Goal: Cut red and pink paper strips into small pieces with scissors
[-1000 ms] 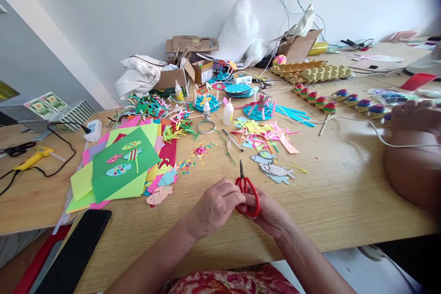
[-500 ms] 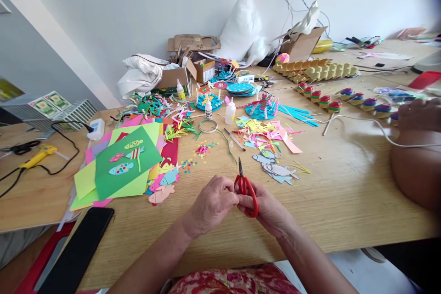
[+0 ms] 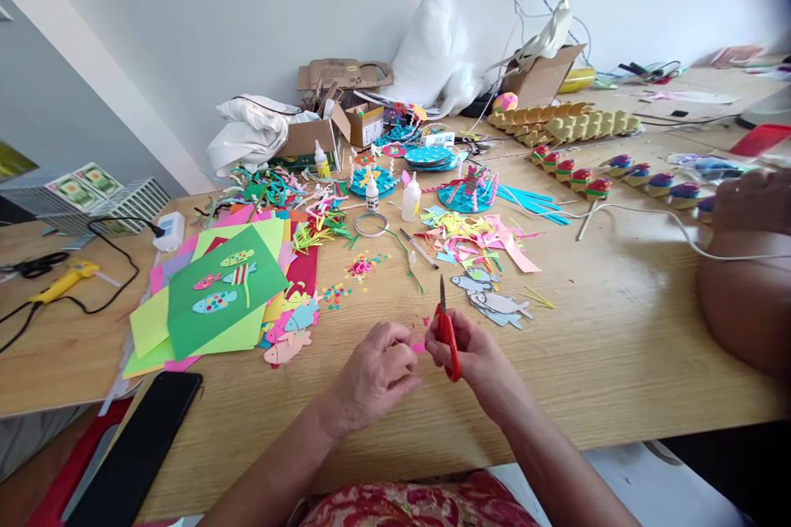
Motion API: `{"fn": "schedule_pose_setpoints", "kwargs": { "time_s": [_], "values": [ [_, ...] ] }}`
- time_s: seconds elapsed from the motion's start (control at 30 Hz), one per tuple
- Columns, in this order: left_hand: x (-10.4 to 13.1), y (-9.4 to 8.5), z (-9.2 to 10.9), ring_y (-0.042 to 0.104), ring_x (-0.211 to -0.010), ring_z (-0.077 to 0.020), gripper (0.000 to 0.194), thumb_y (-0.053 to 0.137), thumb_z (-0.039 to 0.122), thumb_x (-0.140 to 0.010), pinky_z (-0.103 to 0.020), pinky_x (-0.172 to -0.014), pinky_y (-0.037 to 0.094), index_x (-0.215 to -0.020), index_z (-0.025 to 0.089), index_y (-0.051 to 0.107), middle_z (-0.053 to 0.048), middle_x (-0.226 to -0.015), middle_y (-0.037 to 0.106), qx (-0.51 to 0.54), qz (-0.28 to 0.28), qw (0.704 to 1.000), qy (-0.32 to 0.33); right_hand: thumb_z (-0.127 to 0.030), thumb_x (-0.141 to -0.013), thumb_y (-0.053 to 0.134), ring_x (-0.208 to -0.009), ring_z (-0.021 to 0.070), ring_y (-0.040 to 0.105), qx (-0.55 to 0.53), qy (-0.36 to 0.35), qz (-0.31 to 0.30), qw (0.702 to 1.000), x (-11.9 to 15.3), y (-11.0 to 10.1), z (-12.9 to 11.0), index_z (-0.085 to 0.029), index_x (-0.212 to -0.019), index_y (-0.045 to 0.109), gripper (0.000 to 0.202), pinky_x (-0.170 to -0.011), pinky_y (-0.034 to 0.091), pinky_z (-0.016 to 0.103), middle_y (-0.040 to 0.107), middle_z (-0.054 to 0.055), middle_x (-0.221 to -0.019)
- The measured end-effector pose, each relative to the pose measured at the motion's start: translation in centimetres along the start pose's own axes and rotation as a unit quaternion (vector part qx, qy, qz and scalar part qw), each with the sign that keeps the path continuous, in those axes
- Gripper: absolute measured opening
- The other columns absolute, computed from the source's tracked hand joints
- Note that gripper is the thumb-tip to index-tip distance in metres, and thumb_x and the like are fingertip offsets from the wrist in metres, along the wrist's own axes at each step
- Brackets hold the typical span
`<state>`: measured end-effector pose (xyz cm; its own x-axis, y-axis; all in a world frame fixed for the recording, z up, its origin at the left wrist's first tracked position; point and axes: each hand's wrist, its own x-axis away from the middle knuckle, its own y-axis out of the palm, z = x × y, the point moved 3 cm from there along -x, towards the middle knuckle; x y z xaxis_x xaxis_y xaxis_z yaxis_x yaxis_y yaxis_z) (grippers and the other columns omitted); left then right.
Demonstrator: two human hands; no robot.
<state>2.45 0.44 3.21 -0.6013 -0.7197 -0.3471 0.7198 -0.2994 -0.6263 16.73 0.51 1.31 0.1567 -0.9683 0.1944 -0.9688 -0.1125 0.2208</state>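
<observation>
My right hand [image 3: 479,358] holds small scissors [image 3: 450,342] with red handles, their dark blades together and pointing away from me. To the left, my left hand [image 3: 374,375] is closed with curled fingers; whatever may be pinched in it is hidden. A small pink paper piece [image 3: 418,347] shows in the gap between the hands, and I cannot tell which hand touches it. Tiny red scraps [image 3: 425,321] show just beyond. Farther out lie paper fish [image 3: 494,303], a pen-like tool [image 3: 420,249], a green strip [image 3: 404,259] and colourful confetti dots [image 3: 362,265].
Left are a green sheet with fish [image 3: 226,288], stacked coloured papers and a black phone [image 3: 136,449]. Glue bottles [image 3: 411,198], blue decorated plates [image 3: 468,196] and paper scraps [image 3: 482,235] stand ahead. At right rests another person's arm [image 3: 745,280], with a white cable [image 3: 673,226] running across.
My hands have moved apart, the left one slightly left and down. The scissors have turned edge-on in my right hand. Pink paper and tiny red scraps now show between the hands.
</observation>
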Motion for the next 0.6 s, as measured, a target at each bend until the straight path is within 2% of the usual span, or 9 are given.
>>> {"fn": "schedule_pose_setpoints", "kwargs": {
  "time_s": [0.07,0.17,0.23,0.4,0.6],
  "values": [
    [0.4,-0.3,-0.5,0.047,-0.087,-0.0155,0.013,0.054,0.027,-0.074,-0.028,-0.078,0.039,-0.079,0.018,0.046,-0.004,-0.089,0.048,0.100,0.028,0.992,-0.072,-0.020,-0.063,0.063,-0.051,0.0059,0.040,0.017,-0.016,0.027,0.999,-0.1,-0.2,-0.1,-0.018,-0.072,0.043,0.023,-0.046,0.032,0.018,0.047,-0.006,-0.062],
    [0.4,-0.3,-1.5,0.049,-0.081,-0.0141,0.021,0.048,0.034,-0.077,-0.025,-0.070,0.041,-0.091,0.018,0.044,-0.003,-0.085,0.048,0.241,0.090,0.947,-0.191,-0.021,-0.062,0.063,-0.051,0.0062,0.040,0.034,-0.040,0.045,0.998,-0.4,0.0,-0.2,-0.019,-0.071,0.043,0.023,-0.044,0.032,0.018,0.048,-0.005,-0.063],
    [0.1,0.3,-1.9,0.049,-0.073,-0.0123,0.025,0.048,0.036,-0.076,-0.022,-0.063,0.040,-0.093,0.018,0.046,-0.002,-0.081,0.049,0.279,0.091,0.926,-0.238,-0.021,-0.062,0.063,-0.051,0.0065,0.041,0.042,-0.053,0.052,0.996,-0.5,0.3,-0.2,-0.019,-0.072,0.043,0.022,-0.043,0.032,0.018,0.048,-0.005,-0.063],
    [-0.8,1.7,-2.2,0.040,-0.056,-0.0079,0.018,0.048,0.031,-0.076,-0.019,-0.053,0.033,-0.070,0.015,0.053,0.003,-0.061,0.046,0.232,0.067,0.935,-0.260,-0.023,-0.062,0.064,-0.052,0.0077,0.042,0.059,-0.063,0.056,0.995,-0.6,0.9,-0.5,-0.019,-0.071,0.043,0.023,-0.042,0.034,0.018,0.048,-0.004,-0.063],
    [-0.7,1.5,-2.1,0.038,-0.051,-0.0073,0.018,0.047,0.030,-0.076,-0.019,-0.049,0.031,-0.068,0.015,0.052,0.004,-0.055,0.042,0.209,0.076,0.938,-0.267,-0.026,-0.062,0.063,-0.050,0.0069,0.041,0.057,-0.047,0.056,0.996,-0.5,0.9,-0.6,-0.019,-0.071,0.042,0.024,-0.040,0.031,0.017,0.047,-0.004,-0.063]
  ]
}}
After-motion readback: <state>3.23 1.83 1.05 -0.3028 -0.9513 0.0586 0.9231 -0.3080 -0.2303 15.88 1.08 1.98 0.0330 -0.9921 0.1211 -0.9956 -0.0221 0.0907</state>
